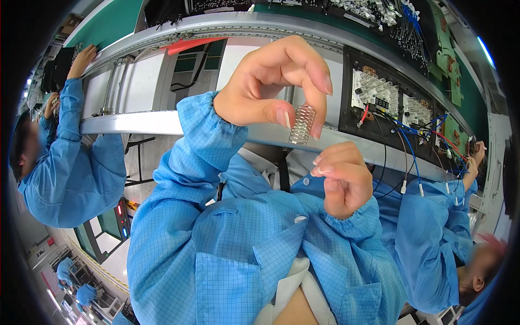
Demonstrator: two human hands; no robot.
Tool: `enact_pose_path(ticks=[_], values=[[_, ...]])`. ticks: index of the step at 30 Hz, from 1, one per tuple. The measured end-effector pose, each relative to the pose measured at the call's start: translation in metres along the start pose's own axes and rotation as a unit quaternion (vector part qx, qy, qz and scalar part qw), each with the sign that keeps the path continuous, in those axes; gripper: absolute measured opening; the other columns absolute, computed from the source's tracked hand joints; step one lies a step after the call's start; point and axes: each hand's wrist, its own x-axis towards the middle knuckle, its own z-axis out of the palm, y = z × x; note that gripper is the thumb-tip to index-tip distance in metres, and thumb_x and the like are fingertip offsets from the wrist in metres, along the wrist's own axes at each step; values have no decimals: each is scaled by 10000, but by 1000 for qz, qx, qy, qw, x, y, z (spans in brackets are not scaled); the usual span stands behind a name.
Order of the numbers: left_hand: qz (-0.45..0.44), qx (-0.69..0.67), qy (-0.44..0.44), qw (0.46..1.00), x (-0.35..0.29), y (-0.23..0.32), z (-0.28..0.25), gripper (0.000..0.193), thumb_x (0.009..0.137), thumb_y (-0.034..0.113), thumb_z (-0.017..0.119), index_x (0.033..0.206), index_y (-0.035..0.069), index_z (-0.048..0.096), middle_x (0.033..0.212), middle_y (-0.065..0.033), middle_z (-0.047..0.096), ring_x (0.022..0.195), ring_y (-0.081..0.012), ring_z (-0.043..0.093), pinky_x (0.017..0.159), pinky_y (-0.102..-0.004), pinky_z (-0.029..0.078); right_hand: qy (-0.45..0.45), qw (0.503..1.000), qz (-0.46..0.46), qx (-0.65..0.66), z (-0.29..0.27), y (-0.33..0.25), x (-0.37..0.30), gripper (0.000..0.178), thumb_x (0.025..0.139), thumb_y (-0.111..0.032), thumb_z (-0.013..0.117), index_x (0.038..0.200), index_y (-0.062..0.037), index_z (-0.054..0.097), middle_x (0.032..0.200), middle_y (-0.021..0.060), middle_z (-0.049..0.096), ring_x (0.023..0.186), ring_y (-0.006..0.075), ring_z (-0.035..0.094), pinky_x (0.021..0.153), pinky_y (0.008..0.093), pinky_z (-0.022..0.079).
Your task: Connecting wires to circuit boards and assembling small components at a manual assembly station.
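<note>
My left hand (276,81) is raised over the near edge of the line and pinches a metal coil spring (302,124) between thumb and fingers. The spring stands nearly upright, tilted slightly, its lower end free below the fingertips. My right hand (345,176) hovers lower and to the right of the spring, apart from it. Its fingers are loosely bent, the thumb separate from the fingertips, and nothing shows in them. Both arms wear blue checked sleeves.
Ahead runs a metal-railed line (146,122). On its right sits a black fixture (379,103) with clear parts, a small display and loose wires. Bundled cables (409,40) lie at the back right. Co-workers in blue sit on the left (76,173) and right (433,238).
</note>
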Motion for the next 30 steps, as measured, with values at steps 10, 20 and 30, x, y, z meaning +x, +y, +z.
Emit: enact_pose_path(ticks=[10, 20, 30], values=[[-62, 9, 151, 986, -40, 25, -19, 309, 871, 297, 626, 991, 15, 583, 753, -113, 636, 704, -190, 553, 637, -315, 427, -29, 997, 59, -48, 22, 7, 4, 174, 736, 37, 558, 893, -17, 610, 783, 109, 622, 692, 272, 581, 632, 350, 467], [-113, 169, 489, 848, -115, 92, -152, 164, 945, 157, 497, 1030, 29, 555, 836, -32, 577, 756, -103, 554, 702, -238, 447, -44, 986, 107, -117, 29, 30, -9, 139, 732, 65, 537, 830, -4, 608, 781, 133, 610, 714, 305, 569, 652, 375, 450], [-56, 508, 625, 591, -235, 125, -288, 126, 911, 139, 556, 959, 24, 534, 790, -47, 607, 696, -104, 571, 615, -231, 462, -71, 971, 74, -214, 31, 47, -6, 118, 734, 51, 534, 816, 8, 607, 764, 149, 595, 695, 319, 565, 640, 377, 456]])
